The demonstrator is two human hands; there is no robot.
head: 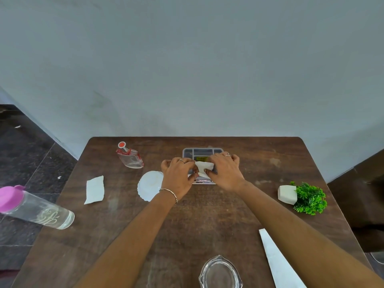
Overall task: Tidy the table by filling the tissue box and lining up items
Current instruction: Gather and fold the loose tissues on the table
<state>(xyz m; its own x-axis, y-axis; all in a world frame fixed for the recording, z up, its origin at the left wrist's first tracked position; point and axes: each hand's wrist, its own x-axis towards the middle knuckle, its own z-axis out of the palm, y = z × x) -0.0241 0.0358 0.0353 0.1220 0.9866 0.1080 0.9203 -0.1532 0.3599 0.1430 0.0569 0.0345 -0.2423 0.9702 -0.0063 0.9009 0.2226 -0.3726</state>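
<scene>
jointly, left hand and right hand pinch tissue over tissue box near table's far edge

Tissue box: near half is covered by both hands, so only the far rim and dividers show. Its yellow label is too small to read. Tissue: side edges are hidden under the fingers of the left hand and right hand; probably folded, hard to say. White plate: right rim is behind the left hand. Bottle: pink cap is cut by the left edge. Glass bowl and paper strip are cut by the bottom edge, and the strip is partly behind the right forearm. Worktop: near edge is out of frame. Pale object is cut off at the right edge, unidentifiable.
</scene>
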